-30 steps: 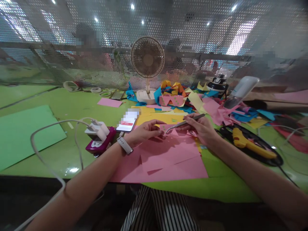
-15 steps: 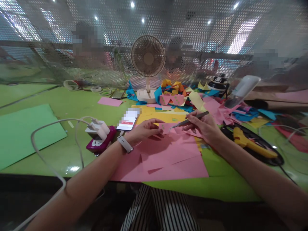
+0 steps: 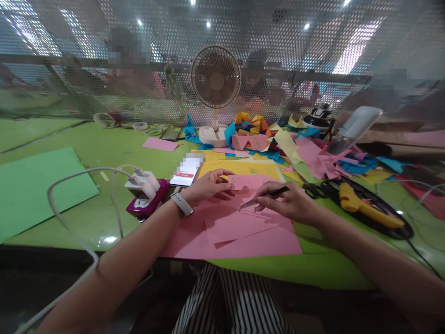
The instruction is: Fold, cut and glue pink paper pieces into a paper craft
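Note:
My left hand (image 3: 211, 186) pinches the left end of a pink paper cutout (image 3: 250, 181) with small green dots, held over the stacked pink paper sheets (image 3: 250, 243). My right hand (image 3: 288, 202) grips dark tweezers (image 3: 247, 205) with a thin bent tip. That tip points down and left, just above or on the pink sheets; whether it touches, I cannot tell. Behind my hands, pink paper glasses (image 3: 248, 142) with green dots stand against the scrap pile.
A phone (image 3: 187, 171) and a purple power strip (image 3: 146, 206) with plugs lie left. To the right are scissors (image 3: 314, 190) and a yellow glue gun (image 3: 368, 208) on a black tray. A fan (image 3: 216, 81) stands behind, beside coloured paper scraps (image 3: 313, 155).
My right hand has moved down and toward me, bringing the tweezers' tip away from the cutout to lower over the pink sheets. My left hand keeps its hold. The scissors have come into view.

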`<state>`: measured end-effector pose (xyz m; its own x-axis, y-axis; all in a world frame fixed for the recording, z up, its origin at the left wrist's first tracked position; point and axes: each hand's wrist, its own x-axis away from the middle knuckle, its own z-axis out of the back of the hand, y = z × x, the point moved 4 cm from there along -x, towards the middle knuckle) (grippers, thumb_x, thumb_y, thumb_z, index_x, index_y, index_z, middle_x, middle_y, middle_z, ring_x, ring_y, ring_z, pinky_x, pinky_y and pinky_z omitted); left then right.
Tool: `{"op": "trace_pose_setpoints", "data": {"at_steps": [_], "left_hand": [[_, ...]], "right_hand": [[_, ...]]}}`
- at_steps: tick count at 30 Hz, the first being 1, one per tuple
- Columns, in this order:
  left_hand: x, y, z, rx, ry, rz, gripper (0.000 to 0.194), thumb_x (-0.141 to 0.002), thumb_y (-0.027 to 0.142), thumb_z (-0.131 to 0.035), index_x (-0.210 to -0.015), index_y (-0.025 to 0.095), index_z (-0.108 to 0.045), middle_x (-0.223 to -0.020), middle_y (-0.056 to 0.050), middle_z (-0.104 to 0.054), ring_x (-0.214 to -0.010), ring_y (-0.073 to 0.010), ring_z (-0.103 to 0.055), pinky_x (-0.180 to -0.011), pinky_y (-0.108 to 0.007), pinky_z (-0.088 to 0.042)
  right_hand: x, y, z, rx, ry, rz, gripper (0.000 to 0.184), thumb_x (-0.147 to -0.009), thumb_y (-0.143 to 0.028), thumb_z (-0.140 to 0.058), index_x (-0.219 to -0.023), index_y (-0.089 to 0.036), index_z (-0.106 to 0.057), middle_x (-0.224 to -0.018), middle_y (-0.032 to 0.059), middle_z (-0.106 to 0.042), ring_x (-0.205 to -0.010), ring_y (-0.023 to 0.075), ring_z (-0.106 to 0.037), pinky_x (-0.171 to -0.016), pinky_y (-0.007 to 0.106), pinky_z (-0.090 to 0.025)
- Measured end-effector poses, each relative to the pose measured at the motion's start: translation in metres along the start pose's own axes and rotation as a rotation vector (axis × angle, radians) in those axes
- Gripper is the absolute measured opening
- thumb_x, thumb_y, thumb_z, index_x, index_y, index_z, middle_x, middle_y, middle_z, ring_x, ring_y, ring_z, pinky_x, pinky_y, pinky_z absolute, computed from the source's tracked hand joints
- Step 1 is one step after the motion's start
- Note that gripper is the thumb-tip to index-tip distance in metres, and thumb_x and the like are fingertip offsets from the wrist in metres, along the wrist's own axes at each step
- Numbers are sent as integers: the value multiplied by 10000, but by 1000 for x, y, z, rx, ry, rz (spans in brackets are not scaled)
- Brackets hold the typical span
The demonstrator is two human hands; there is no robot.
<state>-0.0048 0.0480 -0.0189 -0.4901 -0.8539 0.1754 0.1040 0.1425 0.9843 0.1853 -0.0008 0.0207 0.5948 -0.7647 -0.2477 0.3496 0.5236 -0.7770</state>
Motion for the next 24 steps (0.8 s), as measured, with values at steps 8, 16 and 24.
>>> {"op": "trace_pose_setpoints", "data": {"at_steps": [8, 16, 24], "left_hand": [[0, 0, 0, -14, -1, -6, 395, -783, 199, -626, -1141, 169, -462, -858, -71, -635, -761, -170, -656, -698, -334, -528], [0, -1, -1, 58, -44, -1, 451, -747, 213, -671, -1135, 156, -449, -856, -79, -648, -781, -187, -661, -750, -373, -516], [3, 1, -8, 175, -156, -12, 455, -728, 174, -689, -1118, 173, -454, -850, -57, -663, -822, -190, -661, -784, -368, -498]], "right_hand": [[1, 1, -4, -39, 18, -26, 176, -834, -328, -544, -892, -173, -604, -818, 51, -656, -695, 173, -687, -564, 224, -521], [-8, 22, 11, -360, 201, -167, 255, -781, -391, -613, -843, -154, -544, -655, 54, -689, -625, 217, -695, -371, 176, -407], [-13, 42, 24, -622, 402, -235, 234, -749, -347, -657, -847, -164, -549, -619, 48, -703, -585, 193, -691, -363, 155, -379]]}}
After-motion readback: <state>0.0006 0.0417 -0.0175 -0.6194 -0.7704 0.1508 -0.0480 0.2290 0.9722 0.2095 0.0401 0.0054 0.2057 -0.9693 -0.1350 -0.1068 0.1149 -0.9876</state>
